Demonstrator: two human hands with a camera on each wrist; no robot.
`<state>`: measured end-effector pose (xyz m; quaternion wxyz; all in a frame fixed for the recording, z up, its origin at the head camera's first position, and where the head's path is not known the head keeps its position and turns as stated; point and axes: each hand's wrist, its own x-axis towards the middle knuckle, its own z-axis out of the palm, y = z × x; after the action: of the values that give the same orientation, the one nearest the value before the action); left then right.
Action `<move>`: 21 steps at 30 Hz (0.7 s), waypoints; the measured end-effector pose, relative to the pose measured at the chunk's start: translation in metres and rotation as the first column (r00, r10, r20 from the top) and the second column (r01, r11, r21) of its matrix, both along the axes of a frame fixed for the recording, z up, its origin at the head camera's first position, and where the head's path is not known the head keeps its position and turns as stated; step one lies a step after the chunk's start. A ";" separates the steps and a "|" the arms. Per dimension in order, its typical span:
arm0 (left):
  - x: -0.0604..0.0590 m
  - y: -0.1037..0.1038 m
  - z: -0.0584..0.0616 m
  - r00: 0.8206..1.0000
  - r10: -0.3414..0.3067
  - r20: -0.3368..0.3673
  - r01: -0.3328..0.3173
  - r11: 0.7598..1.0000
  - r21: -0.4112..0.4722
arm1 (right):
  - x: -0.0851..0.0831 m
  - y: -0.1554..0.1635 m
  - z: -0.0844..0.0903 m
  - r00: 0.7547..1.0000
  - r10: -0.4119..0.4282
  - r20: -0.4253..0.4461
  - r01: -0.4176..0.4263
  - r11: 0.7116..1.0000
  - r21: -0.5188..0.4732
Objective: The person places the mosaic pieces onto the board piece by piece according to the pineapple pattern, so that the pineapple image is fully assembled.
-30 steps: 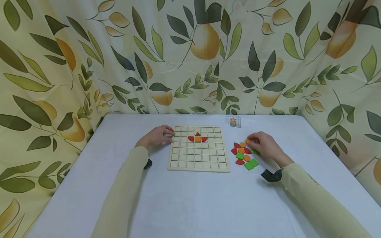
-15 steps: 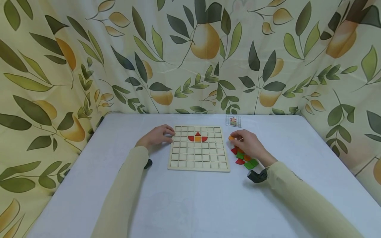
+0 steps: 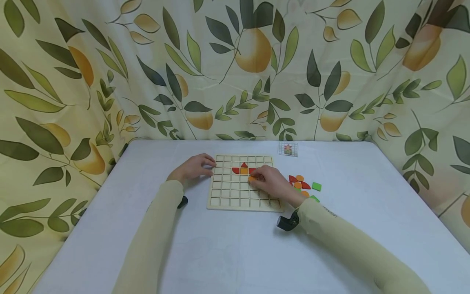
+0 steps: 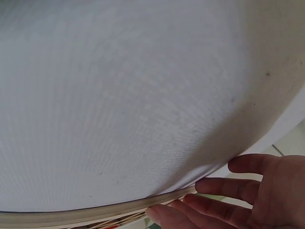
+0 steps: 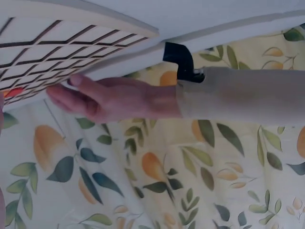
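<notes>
Head view: a person in pale long sleeves sits at a white table (image 3: pixel 227 253) backed by a curtain (image 3: pixel 235 69) printed with leaves and pears. A wooden grid board (image 3: pixel 235 192) lies flat near the table's middle. In its upper rows sit a red triangle over an orange square, with a red quarter-round piece on each side. The right hand (image 3: pixel 273 183) reaches over the board's right half and pinches an orange piece (image 3: pixel 251 178) at its fingertips, just below the placed shapes, over the board's cells. The left hand (image 3: pixel 192 168) rests on the table with relaxed fingers touching the board's left edge. To the right of the board lies a loose cluster of red, orange and green pieces (image 3: pixel 302 185). A small pattern card (image 3: pixel 288 149) lies at the far edge.

Left wrist view: the left hand's fingers (image 4: pixel 224 187), straight and relaxed, lie against the board's pale rim (image 4: pixel 95 212), with white tabletop filling the frame.

Right wrist view: the grid board (image 5: pixel 52 43) fills the upper left corner. The left hand (image 5: pixel 109 98) shows against its edge, holding nothing. The right hand is barely visible here.
</notes>
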<state>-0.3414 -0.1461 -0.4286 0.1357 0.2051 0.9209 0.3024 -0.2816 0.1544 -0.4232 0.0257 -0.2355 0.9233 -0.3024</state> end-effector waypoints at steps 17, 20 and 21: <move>0.001 0.002 0.002 0.999 0.029 0.031 -0.029 0.999 0.012 | -0.009 -0.027 -0.008 0.998 -0.015 -0.063 0.016 1.000 0.019; 0.002 0.002 0.003 0.999 0.033 0.029 -0.034 0.999 0.008 | -0.009 -0.028 -0.008 0.997 -0.016 -0.074 0.017 1.000 0.022; 0.003 0.003 0.003 0.999 0.038 0.031 -0.038 0.999 0.007 | -0.009 -0.028 -0.008 0.997 -0.017 -0.078 0.019 1.000 0.024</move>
<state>-0.3384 -0.1433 -0.4252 0.1432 0.1834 0.9213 0.3116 -0.2909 0.1261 -0.4309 -0.0100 -0.2385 0.9293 -0.2818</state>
